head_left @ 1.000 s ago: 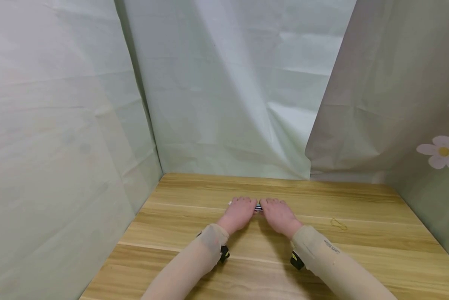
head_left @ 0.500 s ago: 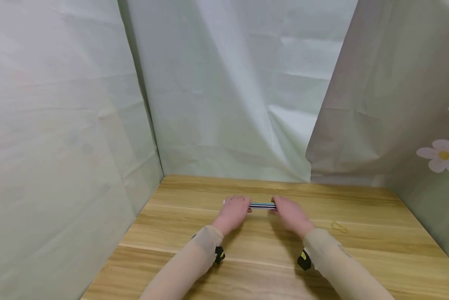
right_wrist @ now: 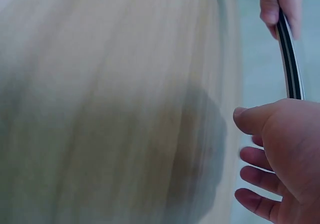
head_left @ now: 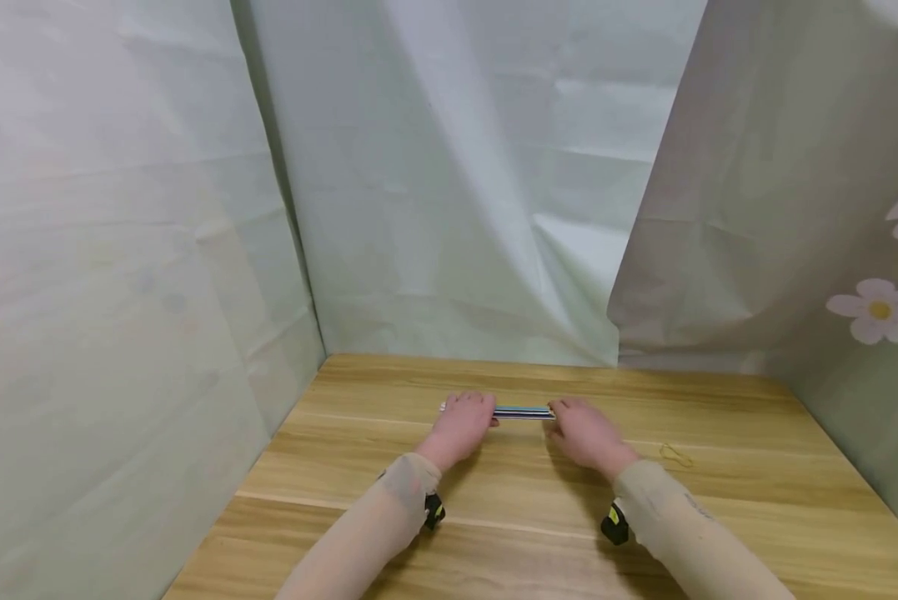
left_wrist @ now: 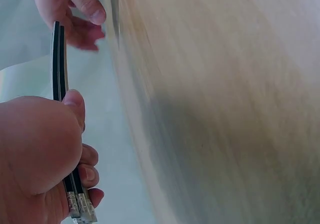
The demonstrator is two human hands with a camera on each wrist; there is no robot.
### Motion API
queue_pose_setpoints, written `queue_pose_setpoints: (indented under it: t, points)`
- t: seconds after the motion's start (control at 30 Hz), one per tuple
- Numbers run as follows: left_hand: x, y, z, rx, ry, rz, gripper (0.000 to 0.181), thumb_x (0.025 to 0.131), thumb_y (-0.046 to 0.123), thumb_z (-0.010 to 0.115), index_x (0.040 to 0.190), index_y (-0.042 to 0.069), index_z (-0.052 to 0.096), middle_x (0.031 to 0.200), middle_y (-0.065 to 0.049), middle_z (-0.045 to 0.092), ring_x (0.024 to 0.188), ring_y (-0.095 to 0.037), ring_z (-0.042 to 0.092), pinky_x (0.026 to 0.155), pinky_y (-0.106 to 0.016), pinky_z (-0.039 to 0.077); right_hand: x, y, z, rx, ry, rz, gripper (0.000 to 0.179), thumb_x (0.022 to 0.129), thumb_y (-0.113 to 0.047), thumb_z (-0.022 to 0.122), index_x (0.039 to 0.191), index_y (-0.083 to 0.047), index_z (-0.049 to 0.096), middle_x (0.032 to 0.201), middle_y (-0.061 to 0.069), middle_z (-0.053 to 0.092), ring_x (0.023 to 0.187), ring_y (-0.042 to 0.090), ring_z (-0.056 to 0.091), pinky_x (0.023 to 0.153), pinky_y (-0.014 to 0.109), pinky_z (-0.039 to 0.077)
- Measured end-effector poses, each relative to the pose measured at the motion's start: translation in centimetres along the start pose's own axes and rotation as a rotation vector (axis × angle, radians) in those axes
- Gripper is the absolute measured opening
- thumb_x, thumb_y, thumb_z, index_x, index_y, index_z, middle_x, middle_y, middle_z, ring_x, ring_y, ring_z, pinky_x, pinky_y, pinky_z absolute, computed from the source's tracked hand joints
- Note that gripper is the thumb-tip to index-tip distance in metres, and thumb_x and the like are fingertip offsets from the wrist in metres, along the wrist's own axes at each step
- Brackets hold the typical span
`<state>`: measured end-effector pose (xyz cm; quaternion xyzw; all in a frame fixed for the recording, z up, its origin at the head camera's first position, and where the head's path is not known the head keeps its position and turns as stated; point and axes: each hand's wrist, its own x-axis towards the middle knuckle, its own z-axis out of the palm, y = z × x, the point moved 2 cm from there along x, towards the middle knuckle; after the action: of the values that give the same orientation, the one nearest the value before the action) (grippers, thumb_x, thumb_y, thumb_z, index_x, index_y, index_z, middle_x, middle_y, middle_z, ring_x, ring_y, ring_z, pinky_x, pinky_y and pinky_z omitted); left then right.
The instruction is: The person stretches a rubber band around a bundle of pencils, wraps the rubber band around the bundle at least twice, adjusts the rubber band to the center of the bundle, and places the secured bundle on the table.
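Note:
A bundle of slim, dark, pencil-like sticks (head_left: 522, 412) lies crosswise between the hands. My left hand (head_left: 461, 423) grips it near its left end, fingers and thumb wrapped round it. Below that grip, the left wrist view shows silvery ends with small print (left_wrist: 80, 206). At the other end is my right hand (head_left: 585, 435), its fingers and thumb spread apart in the right wrist view. From the left wrist side, the bundle's far tip (left_wrist: 58, 28) overlaps the right hand, whose fingers are slightly blurred. Part of the bundle is hidden inside the left fist.
A loose yellow band (head_left: 675, 455), thin like a rubber band, lies on the wooden table (head_left: 524, 550) to the right of the right hand. Pale cloth walls (head_left: 449, 208) enclose the left, back and right sides of the table.
The hands have moved apart, the right hand sliding rightward to the bundle's end and the left shifting slightly left. More of the bundle shows between them.

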<state>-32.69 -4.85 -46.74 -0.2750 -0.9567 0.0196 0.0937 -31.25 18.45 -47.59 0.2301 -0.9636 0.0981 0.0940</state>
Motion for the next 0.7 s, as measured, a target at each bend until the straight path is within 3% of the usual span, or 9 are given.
queue_pose_setpoints:
  t: [0.13,0.27,0.43,0.7]
  points:
    - [-0.1,0.2,0.1,-0.012,0.010,0.001,0.023,0.111,0.035,0.058,0.105,0.013,0.055,0.099,-0.005,0.066,0.096,-0.024,0.064,0.081,-0.040,0.045,0.1,-0.4,0.5,0.009,-0.019,0.038,0.062,0.100,-0.021,0.078,0.145,0.011,0.053,0.143,0.031,0.058,0.133,0.048,0.056,0.112,0.059,0.044]
    - [-0.2,0.5,0.1,-0.034,0.020,0.009,0.025,0.110,0.035,0.058,0.102,0.012,0.054,0.099,-0.006,0.068,0.098,-0.026,0.066,0.081,-0.042,0.047,0.2,-0.4,1.2,0.086,-0.052,0.105,0.071,0.102,-0.026,0.074,0.153,0.013,0.044,0.154,0.032,0.048,0.143,0.049,0.047,0.118,0.059,0.036]
    - [-0.2,0.6,0.1,-0.040,0.024,0.016,0.024,0.110,0.035,0.059,0.102,0.012,0.055,0.100,-0.006,0.069,0.098,-0.026,0.067,0.080,-0.042,0.046,0.3,-0.3,1.6,0.159,-0.071,0.144,0.073,0.102,-0.028,0.073,0.154,0.013,0.041,0.157,0.032,0.045,0.146,0.048,0.044,0.119,0.059,0.036]
    - [0.1,0.4,0.2,0.045,0.035,0.015,0.022,0.111,0.035,0.058,0.106,0.013,0.056,0.104,-0.004,0.070,0.098,-0.022,0.066,0.082,-0.040,0.047,0.5,-0.6,1.5,0.139,-0.070,0.115,0.074,0.101,-0.027,0.074,0.153,0.015,0.041,0.157,0.033,0.045,0.145,0.048,0.045,0.118,0.058,0.037]
